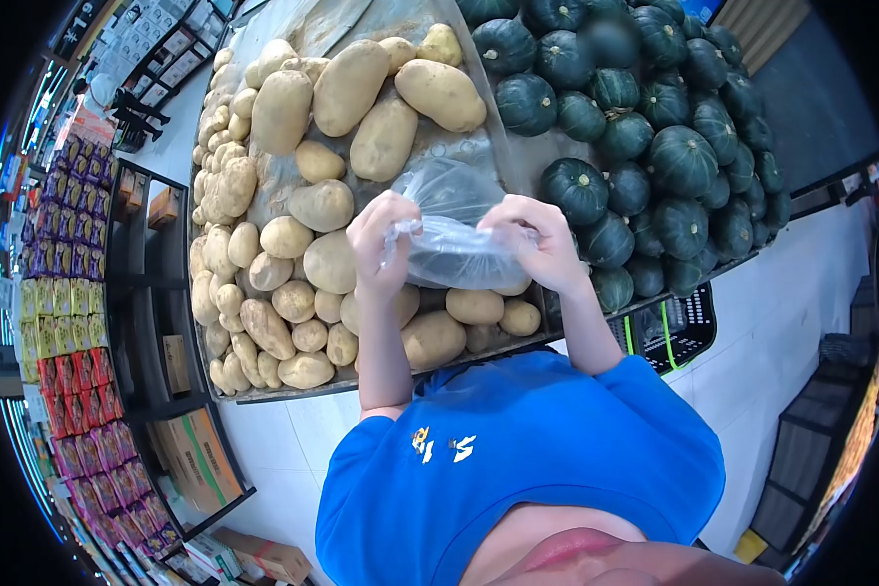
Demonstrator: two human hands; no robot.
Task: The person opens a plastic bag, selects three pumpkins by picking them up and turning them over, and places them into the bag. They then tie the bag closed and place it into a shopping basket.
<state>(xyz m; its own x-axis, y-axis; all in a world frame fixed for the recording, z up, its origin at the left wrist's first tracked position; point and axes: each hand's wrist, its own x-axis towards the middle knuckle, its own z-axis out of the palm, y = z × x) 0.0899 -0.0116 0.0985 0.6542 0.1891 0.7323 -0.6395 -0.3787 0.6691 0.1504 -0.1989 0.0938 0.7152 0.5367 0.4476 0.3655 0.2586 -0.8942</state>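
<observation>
A clear plastic bag is stretched between my two hands, above the display stand. My left hand pinches one side of its gathered upper edge. The other side of that edge is gripped by the closed fingers of my right hand. Through the film the bag looks puffed out, and I make out nothing inside it. Potatoes of many sizes lie below and to the left of my hands. Dark green pumpkins are heaped to the right, beyond my right hand.
A black basket with green strips stands on the floor by the pumpkins. At the left are shelves of packaged snacks and a cardboard box. Another person is far off at upper left.
</observation>
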